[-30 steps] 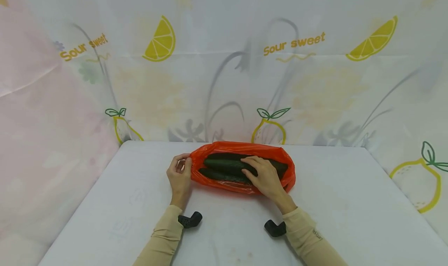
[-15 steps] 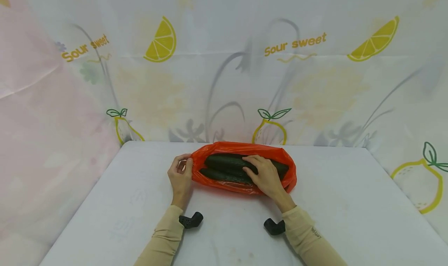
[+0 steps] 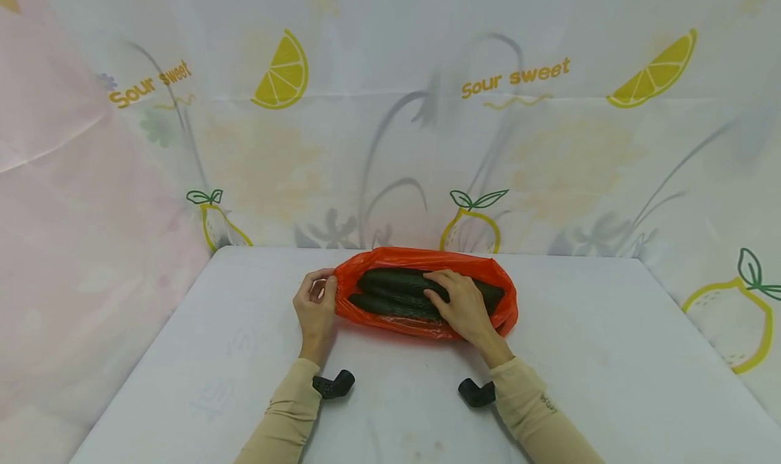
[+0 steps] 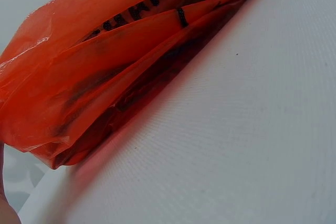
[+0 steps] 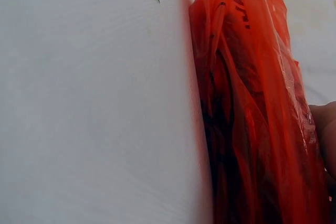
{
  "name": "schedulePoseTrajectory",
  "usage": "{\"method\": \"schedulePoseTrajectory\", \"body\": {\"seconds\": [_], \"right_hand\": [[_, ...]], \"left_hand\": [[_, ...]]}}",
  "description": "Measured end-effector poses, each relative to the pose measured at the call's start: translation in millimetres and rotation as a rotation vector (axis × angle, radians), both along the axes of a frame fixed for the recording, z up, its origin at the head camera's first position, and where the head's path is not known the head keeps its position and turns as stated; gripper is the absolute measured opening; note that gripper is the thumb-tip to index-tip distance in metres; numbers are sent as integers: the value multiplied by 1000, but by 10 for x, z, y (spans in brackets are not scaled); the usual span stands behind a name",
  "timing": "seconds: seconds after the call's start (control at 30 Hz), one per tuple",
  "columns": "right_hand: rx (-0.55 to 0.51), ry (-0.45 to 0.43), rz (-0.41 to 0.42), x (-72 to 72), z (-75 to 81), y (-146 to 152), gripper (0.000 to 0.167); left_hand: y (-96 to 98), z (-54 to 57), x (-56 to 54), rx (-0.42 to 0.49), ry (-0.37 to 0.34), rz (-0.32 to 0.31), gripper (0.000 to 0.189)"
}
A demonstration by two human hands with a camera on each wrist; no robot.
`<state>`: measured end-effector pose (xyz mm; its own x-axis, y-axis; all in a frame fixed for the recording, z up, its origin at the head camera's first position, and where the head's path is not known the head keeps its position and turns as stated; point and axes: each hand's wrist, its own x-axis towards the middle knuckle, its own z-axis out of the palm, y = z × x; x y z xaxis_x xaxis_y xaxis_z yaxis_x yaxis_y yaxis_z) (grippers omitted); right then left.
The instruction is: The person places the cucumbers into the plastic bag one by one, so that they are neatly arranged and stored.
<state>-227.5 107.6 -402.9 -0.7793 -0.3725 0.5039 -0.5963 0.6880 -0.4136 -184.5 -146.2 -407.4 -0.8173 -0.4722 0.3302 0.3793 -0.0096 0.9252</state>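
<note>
Dark green cucumbers lie side by side in an orange-red plastic bag with its mouth gaping upward. At the bag's left end, my left hand pinches the plastic edge between thumb and fingers. My right hand reaches over the front rim, its bent fingers gripping a cucumber inside; the hand covers part of the cucumbers. In the left wrist view the bag's side shows creases and dark lettering, and only a sliver of hand appears. The right wrist view has the thumb against the bag's side.
The bag sits near the back edge of a white table. A white cloth backdrop with printed lemons and lettering rises behind it. Black wrist devices are strapped to both sleeves.
A cucumber at the back, visible as a separate strip one second ago, no longer shows apart from the one in front. The hands and bag have otherwise hardly moved; the view has shifted slightly.
</note>
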Motion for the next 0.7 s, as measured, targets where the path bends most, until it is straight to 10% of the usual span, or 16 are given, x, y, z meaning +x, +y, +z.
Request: {"method": "schedulePoseTrajectory", "body": {"seconds": [0.7], "right_hand": [[-30,62,-10,-64,-54,21,27]], "left_hand": [[-2,-2,7,5,-9,-11,21]]}}
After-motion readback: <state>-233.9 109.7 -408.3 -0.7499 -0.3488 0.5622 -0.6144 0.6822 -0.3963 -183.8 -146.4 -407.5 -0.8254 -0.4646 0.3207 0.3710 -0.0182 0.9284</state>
